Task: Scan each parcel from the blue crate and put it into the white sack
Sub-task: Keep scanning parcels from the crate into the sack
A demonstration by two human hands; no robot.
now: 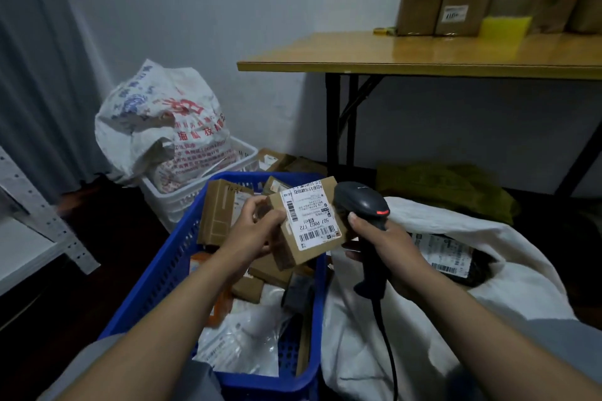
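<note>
Blue crate [159, 267], lower centre, holds more parcels. Your left hand [257, 226]: fingers grasping small brown parcel [309, 225] above crate, label up. Scanner [361, 202] just beside parcel's right edge; turn label square to scanner head, hold steady. Your right hand [389, 246]: fingers wrapped round scanner handle. White sack [521, 280], lower right, lies open for drop.

cardboard boxes [459, 0] stand on a wooden table [358, 54] (a yellow sponge [505, 29] before them), and a printed bag [156, 120] sits in a white basket [177, 202].
</note>
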